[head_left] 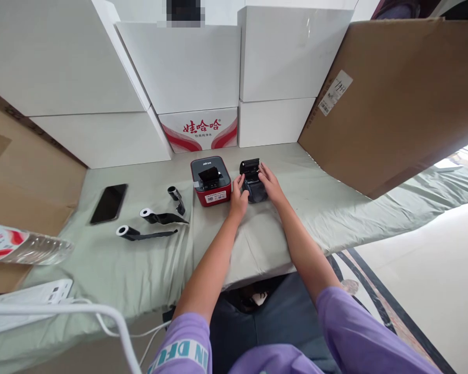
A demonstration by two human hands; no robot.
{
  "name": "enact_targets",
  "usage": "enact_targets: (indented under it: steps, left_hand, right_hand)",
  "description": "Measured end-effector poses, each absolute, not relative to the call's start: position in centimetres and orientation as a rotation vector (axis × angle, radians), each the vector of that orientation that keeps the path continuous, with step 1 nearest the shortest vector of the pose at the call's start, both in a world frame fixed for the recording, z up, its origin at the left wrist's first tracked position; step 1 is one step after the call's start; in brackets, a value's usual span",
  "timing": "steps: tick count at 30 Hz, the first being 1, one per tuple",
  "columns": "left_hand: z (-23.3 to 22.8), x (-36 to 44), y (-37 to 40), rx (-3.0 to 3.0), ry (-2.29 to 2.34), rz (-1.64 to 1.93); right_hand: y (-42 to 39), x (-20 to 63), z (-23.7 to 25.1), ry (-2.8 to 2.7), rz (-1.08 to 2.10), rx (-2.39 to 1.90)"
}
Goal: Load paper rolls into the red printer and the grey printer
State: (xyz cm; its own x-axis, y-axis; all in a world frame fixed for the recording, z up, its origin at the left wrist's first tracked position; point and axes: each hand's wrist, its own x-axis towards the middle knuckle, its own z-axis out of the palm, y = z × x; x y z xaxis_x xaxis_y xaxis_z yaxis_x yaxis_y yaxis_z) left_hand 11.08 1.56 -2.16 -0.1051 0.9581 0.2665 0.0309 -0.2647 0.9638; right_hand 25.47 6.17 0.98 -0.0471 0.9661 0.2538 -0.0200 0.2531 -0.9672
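Observation:
A small black portable printer lies on the cloth with its lid raised at the back. My left hand grips its left side, fingers curled at the edge. On the other side, my right hand holds the printer's right edge beside the raised lid. Just left of my left hand stands a red device with a dark top, a black strip sticking out of its top. Further left lie three rolls of black-faced paper, one small roll, a middle roll and a front roll, their ends partly unwound.
Stacked white boxes wall off the back. Brown cardboard stands at the right and left. A phone, a water bottle and a white power strip are at the left. A white cable crosses the front-left.

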Motion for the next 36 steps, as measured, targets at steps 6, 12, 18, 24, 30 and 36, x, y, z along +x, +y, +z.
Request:
enact_targets:
  steps: [6, 12, 18, 24, 30, 36]
  left_hand:
    - [-2.5, 11.0, 1.7, 1.315, 1.113, 1.498]
    - [-2.1, 11.0, 1.7, 1.259, 1.104, 1.504]
    - [-2.2, 10.9, 1.8, 1.254, 1.132, 1.489]
    - [-2.5, 10.8, 1.9, 1.306, 1.117, 1.473]
    - [-2.0, 11.0, 1.7, 1.291, 1.137, 1.492]
    - [-1.8, 11.1, 1.8, 1.216, 1.13, 1.478]
  right_hand:
    - [6.4, 25.3, -0.4, -1.415, 0.967, -1.038]
    - [5.5, 26.2, 0.3, -1.664, 0.673, -1.262]
    - [7.0, 25.1, 4.7, -2.092, 0.274, -1.658]
    - [9.3, 23.0, 8.3, -2.512, 0.141, -1.994]
    - [10.1, 23.2, 8.8, -2.715, 0.038, -1.868]
    - [10.4, 25.6, 8.9, -2.621, 0.043, -1.728]
